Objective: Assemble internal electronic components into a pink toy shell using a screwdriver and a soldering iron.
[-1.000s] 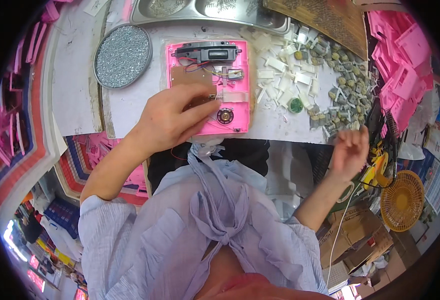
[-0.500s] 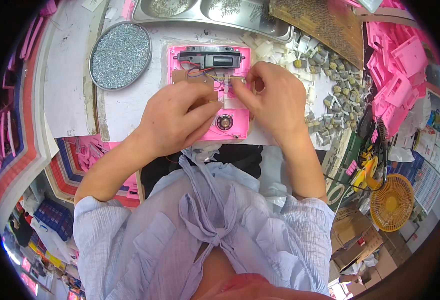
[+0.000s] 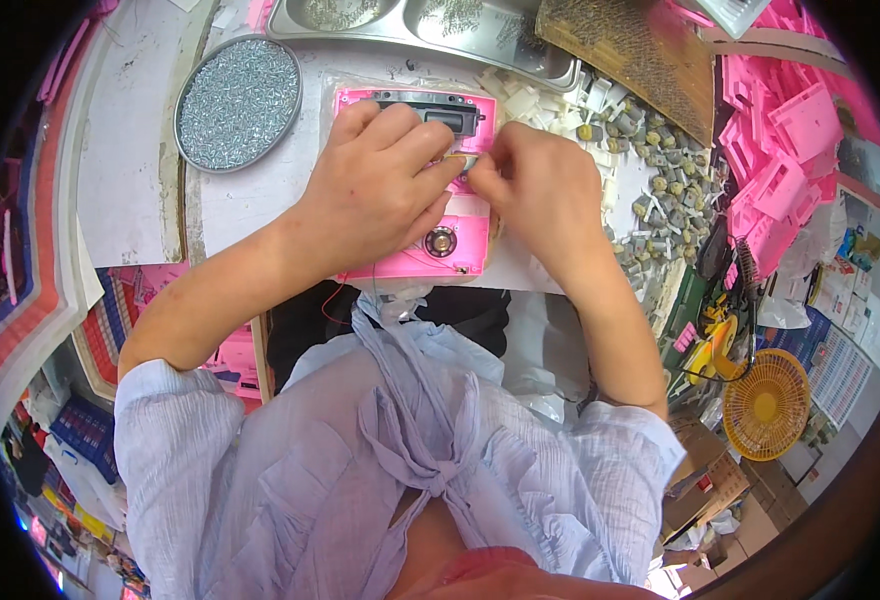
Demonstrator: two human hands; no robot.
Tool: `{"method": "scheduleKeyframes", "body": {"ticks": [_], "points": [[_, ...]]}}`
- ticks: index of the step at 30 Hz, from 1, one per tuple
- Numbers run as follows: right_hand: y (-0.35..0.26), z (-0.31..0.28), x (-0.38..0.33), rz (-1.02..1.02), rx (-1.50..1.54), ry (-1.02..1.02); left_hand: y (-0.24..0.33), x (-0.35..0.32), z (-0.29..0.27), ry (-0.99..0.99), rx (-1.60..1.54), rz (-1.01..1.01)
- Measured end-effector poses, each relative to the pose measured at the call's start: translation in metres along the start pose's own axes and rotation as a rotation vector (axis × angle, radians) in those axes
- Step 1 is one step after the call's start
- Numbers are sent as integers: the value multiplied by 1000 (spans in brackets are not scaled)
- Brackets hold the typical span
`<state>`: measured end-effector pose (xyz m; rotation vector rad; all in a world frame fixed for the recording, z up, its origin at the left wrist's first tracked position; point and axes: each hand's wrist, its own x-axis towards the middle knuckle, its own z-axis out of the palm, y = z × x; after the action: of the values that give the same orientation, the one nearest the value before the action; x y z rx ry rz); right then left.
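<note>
Left hand [image 3: 375, 190] arched at nine o'clock, right hand [image 3: 550, 185] at three, over pink casing [image 3: 472, 240]
Fingers [image 3: 422, 148] curled inward; pinch unclear.

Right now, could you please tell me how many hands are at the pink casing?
2: the left hand is over the middle of the pink casing, and the right hand is at its right edge. No others show.

A round dish [image 3: 223, 170] of small silvery pieces [image 3: 238, 105] sits at upper left, a steel tray [image 3: 405, 25] at top centre, pink plastic parts [image 3: 795, 140] at upper right, and a yellow basket [image 3: 766, 405] above cardboard [image 3: 728, 478] at lower right.
</note>
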<state>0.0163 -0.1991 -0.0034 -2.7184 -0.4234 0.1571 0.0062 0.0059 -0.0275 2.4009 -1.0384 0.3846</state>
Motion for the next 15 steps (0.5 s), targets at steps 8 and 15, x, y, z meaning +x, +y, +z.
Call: {"method": "scheduleKeyframes", "body": {"ticks": [8, 15], "points": [[-28, -9, -1, -356, -276, -46, -5, 10, 4, 51, -59, 26], [21, -9, 12, -15, 62, -100, -3, 28, 5, 12, -112, 43]]}}
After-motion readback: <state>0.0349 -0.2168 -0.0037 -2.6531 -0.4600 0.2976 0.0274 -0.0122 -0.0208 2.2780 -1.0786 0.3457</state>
